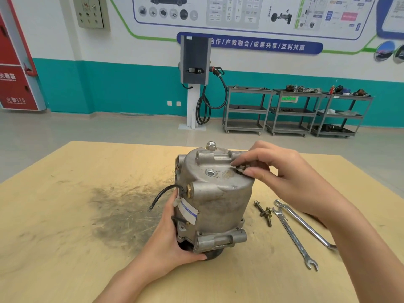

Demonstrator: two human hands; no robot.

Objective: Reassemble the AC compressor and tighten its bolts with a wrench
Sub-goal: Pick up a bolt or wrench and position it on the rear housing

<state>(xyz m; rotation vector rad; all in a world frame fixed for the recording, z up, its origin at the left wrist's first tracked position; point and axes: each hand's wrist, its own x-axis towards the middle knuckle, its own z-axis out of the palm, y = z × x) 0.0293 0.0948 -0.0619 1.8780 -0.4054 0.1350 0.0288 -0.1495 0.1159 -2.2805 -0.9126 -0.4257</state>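
The grey metal AC compressor (pixel 216 200) stands upright in the middle of a wooden table (pixel 65 215), with a black wire and a white label on its left side. My left hand (pixel 172 237) grips its lower left side and base. My right hand (pixel 269 167) reaches over the top and pinches a bolt (pixel 240 170) set in a hole on the top face. Two loose bolts (pixel 263 213) lie on the table right of the compressor. Two wrenches (pixel 295 235) lie beside them, partly under my right forearm.
A dark grease smear (pixel 122 206) marks the table left of the compressor. Beyond the table are an open floor, a charging post (pixel 194 84) with a cable at the wall and three grey shelf carts (pixel 295 112) holding parts.
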